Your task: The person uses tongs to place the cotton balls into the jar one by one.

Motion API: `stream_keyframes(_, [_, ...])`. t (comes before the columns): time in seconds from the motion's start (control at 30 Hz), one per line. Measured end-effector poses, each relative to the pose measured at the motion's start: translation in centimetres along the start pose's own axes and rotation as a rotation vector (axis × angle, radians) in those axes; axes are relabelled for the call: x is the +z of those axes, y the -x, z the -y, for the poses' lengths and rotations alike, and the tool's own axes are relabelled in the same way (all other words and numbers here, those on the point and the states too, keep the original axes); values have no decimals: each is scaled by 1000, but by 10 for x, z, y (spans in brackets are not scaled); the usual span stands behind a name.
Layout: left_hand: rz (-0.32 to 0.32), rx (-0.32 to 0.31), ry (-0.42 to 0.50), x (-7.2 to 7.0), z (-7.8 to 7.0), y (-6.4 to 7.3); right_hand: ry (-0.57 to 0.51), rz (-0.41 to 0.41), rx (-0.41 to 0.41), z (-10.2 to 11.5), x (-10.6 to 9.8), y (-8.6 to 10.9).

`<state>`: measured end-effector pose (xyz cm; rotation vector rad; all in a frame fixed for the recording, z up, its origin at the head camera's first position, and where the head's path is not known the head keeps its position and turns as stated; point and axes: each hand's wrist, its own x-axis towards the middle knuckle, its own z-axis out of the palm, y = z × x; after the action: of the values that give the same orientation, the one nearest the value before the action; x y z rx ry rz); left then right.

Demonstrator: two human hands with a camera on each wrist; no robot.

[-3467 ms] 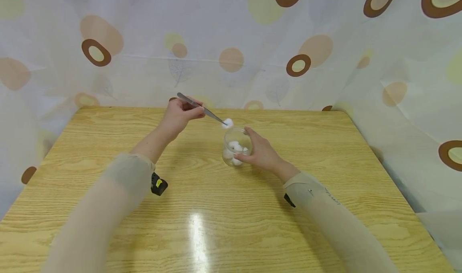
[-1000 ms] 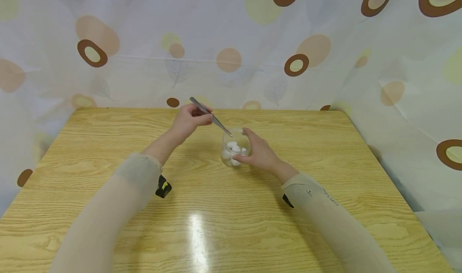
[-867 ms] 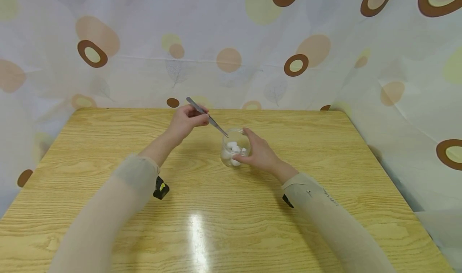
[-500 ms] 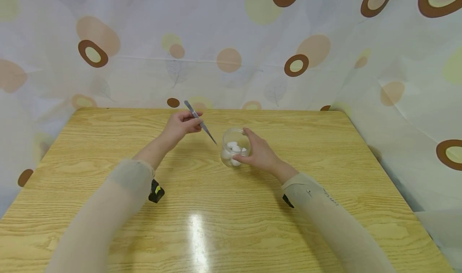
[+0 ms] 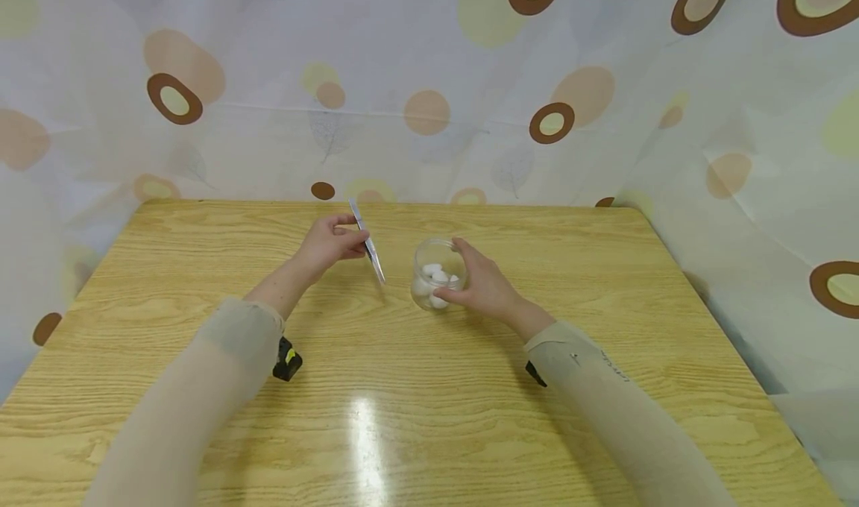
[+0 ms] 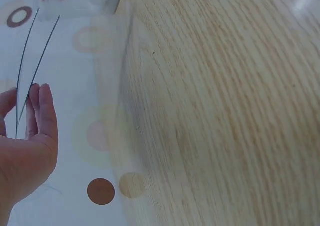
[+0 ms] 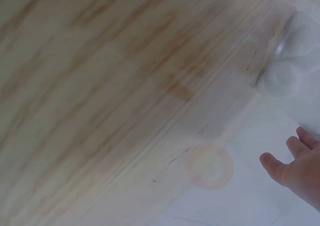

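My left hand [image 5: 325,246] pinches a pair of metal tweezers [image 5: 373,257] between thumb and fingers, left of the jar. Their tips point down toward the table and hold nothing. In the left wrist view the two arms of the tweezers [image 6: 44,50] stand spread apart. A clear round jar [image 5: 417,279] without a lid stands on the table. Inside it lie several white cotton balls [image 5: 439,276]. My right hand [image 5: 486,283] grips the jar from the right, thumb at the near side and fingers around the far rim. In the right wrist view the jar is cut off at the edge.
The wood-grain table [image 5: 416,388] spreads out on every side of the jar. A patterned curtain [image 5: 429,67] hangs behind its back edge and along the right. Black wrist cameras [image 5: 287,359] sit under the sleeves.
The cotton ball held in the tweezers 3.5 s ago has left their tips. Since then my left hand has drawn the tweezers leftward from the jar and tilted them steeper. My right hand stays put.
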<state>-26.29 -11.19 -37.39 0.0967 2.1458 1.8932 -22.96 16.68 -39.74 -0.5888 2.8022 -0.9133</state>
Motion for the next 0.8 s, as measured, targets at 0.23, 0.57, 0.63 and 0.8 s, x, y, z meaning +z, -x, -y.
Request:
stream_keyframes(0.23, [-19,-84,-49,0,8,-2,3,0,13,1,-1,1])
stream_keyframes(0.57, [-70,-238,-148,3,20,-3,0,-4,-4,-2,1,1])
stream_keyframes(0.63, [-82,-250,-164,4,22,-3,-3,-5,-5,-2,1,2])
stream_keyframes(0.8, [-101,-269,-200,5,25,-4,2,-7,-8,-2,1,2])
